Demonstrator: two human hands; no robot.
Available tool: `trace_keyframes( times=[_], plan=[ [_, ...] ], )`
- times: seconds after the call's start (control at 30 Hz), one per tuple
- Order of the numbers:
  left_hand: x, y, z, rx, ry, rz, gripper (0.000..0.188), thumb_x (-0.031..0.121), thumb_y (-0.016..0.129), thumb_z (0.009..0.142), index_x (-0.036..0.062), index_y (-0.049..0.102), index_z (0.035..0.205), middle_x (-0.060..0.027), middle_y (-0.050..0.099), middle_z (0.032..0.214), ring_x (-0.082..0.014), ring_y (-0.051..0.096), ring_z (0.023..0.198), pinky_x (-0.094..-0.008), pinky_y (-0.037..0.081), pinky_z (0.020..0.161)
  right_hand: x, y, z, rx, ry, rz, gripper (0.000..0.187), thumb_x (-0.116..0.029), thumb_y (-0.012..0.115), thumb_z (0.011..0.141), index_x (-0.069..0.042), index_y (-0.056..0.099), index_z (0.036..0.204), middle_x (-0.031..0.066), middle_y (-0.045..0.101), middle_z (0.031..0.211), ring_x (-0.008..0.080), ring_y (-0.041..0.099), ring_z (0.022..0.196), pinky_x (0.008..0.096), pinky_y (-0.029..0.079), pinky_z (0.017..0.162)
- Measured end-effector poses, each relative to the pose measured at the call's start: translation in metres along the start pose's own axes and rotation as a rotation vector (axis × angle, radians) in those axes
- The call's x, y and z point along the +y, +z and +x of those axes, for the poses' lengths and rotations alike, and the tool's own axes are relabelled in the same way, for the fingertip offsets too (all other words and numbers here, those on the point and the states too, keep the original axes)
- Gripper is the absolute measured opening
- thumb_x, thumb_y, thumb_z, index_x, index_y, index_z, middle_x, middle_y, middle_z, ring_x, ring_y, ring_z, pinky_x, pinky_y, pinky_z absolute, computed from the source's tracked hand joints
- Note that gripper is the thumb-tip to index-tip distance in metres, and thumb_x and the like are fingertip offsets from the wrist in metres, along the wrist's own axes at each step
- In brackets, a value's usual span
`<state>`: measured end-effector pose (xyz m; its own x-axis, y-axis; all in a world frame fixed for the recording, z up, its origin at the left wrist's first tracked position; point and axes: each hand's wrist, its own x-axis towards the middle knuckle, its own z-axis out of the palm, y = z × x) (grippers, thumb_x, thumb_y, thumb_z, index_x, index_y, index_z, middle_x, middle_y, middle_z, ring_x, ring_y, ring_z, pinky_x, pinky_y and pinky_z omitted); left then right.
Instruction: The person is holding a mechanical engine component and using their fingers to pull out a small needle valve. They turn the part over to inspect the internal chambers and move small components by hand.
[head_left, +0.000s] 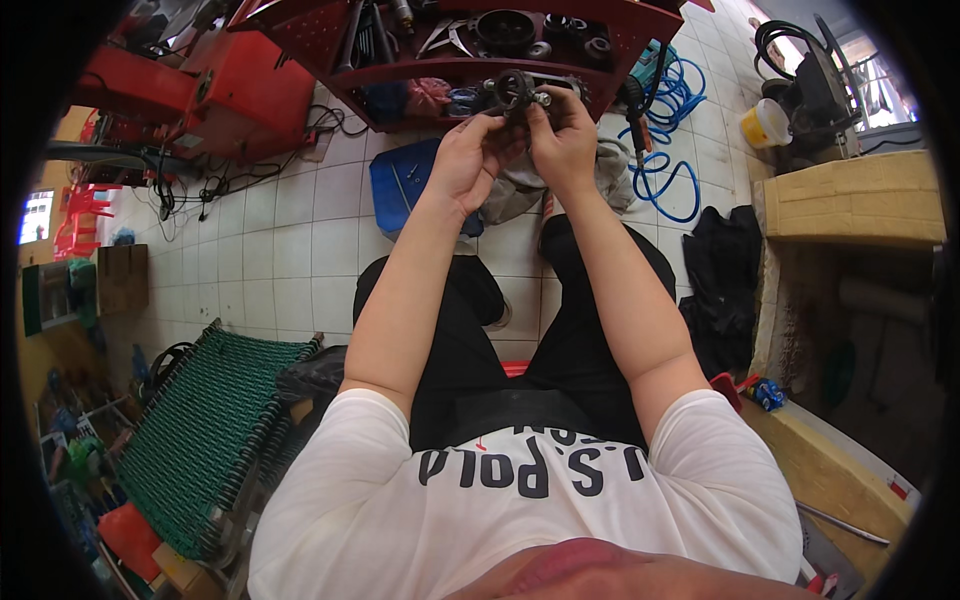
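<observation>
Out in front of me, both hands hold a dark metal part (514,88) with a round ring and a shiny bolt-like end on its right side. My right hand (566,138) grips it from the right, with thumb and fingers closed about its lower side. My left hand (470,160) is curled beneath and to the left, its thumb and fingertips at the part's lower edge. The fingers hide much of the part's underside, so its exact kind is unclear. Below the hands, a blue tray (395,185) with a few small metal pieces rests on the tiled floor.
A red tool cart (330,40) with loose parts on its shelves stands just beyond my hands. Blue hose (668,190) coils on the floor to the right, near a grey cloth (612,175). A red machine (245,100) stands far left, a green woven seat (215,430) nearer.
</observation>
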<state>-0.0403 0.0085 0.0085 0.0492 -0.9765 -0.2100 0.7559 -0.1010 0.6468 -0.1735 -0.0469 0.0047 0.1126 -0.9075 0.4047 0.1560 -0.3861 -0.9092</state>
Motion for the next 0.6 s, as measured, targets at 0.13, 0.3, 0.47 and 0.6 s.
trace_keyframes(
  times=[0.13,0.3,0.47,0.6],
  plan=[
    [0.000,-0.002,0.002,-0.032,-0.058,-0.046,0.023,0.013,0.057,0.100,0.0011,0.064,0.118,-0.0072,0.070,0.109,-0.0186,0.069,0.098,-0.0350,0.059,0.089,0.000,0.000,0.000,0.008,-0.014,-0.015,0.018,-0.005,0.069,0.096,0.001,0.066,0.113,0.0056,0.073,0.095,0.0087,0.069,0.085,0.0246,0.054,0.076],
    [0.007,0.003,-0.003,-0.017,-0.116,-0.081,0.023,0.011,0.056,0.098,0.0006,0.063,0.117,-0.0069,0.069,0.108,-0.0167,0.068,0.095,-0.0319,0.059,0.087,-0.002,-0.001,-0.003,-0.009,-0.015,-0.005,0.018,-0.004,0.070,0.095,0.001,0.066,0.113,0.0055,0.074,0.095,0.0085,0.068,0.084,0.0245,0.054,0.075],
    [0.008,-0.009,0.001,-0.045,-0.125,-0.148,0.022,0.009,0.055,0.098,-0.0002,0.062,0.117,-0.0081,0.068,0.109,-0.0161,0.067,0.095,-0.0275,0.060,0.081,-0.003,-0.001,-0.004,-0.078,-0.004,-0.010,0.020,-0.003,0.067,0.098,0.000,0.063,0.117,0.0050,0.071,0.100,0.0080,0.066,0.088,0.0228,0.052,0.077],
    [0.009,-0.013,0.003,-0.066,-0.163,-0.196,0.022,0.007,0.055,0.097,-0.0008,0.061,0.116,-0.0085,0.067,0.109,-0.0165,0.067,0.095,-0.0253,0.059,0.076,-0.003,-0.001,-0.004,-0.084,-0.024,-0.028,0.020,-0.002,0.067,0.098,0.001,0.063,0.117,0.0045,0.071,0.099,0.0075,0.066,0.088,0.0224,0.052,0.075]
  ],
)
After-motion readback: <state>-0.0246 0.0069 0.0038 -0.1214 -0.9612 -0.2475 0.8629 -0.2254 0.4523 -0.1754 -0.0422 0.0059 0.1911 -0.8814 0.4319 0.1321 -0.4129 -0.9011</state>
